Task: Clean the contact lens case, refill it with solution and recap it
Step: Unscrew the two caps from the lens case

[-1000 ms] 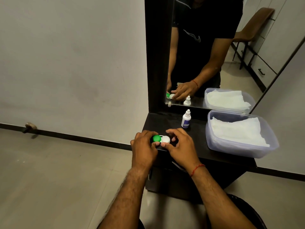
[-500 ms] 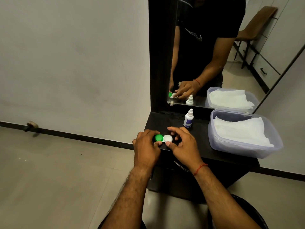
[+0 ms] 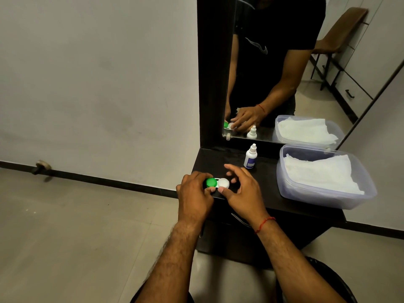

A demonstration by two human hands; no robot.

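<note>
The contact lens case (image 3: 217, 183) lies near the front left edge of the black counter (image 3: 269, 178), with a green cap on its left well and a white cap on its right. My left hand (image 3: 194, 193) grips the green-capped end from the near side. My right hand (image 3: 242, 189) hovers around the white cap with its fingers spread, and its thumb tip touches the cap's near edge. A small white solution bottle (image 3: 250, 157) with a blue label stands upright behind the case, capped.
A clear plastic tub (image 3: 358, 200) holding white tissues sits on the counter's right side. A mirror (image 3: 284, 68) rises at the back and reflects my hands. The counter's front edge is just below the case, with floor tiles to the left.
My right hand's fingers have opened and lifted off the white cap, where they pinched it before. My left hand keeps its hold on the green end.
</note>
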